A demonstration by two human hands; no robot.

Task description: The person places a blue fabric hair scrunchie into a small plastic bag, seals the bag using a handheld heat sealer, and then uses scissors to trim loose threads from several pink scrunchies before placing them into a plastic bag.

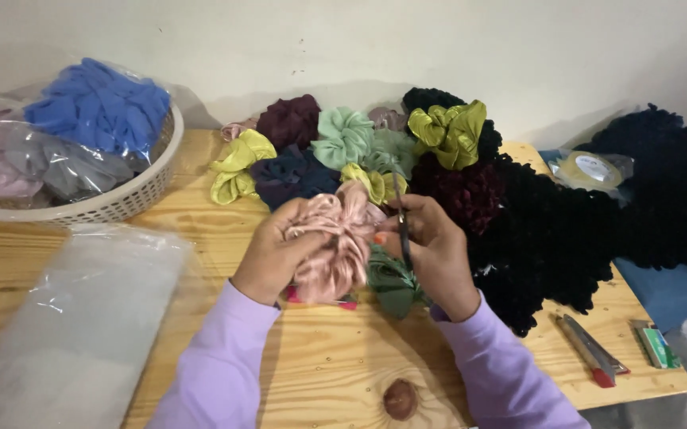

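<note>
My left hand (273, 256) grips a pink satin scrunchie (337, 246) from its left side, above the wooden table (335, 365). My right hand (432, 250) holds a small pair of dark scissors (403, 230), blades pointing up at the scrunchie's right edge. A dark green scrunchie (393, 284) lies under my right hand. Both sleeves are lilac.
A pile of scrunchies (343, 147) in green, yellow, maroon and navy lies behind my hands, with black ones (550, 230) to the right. A white basket (121, 199) with bagged blue and grey scrunchies sits far left. Clear plastic bags (73, 318), a cutter (594, 349) and tape (590, 168) lie nearby.
</note>
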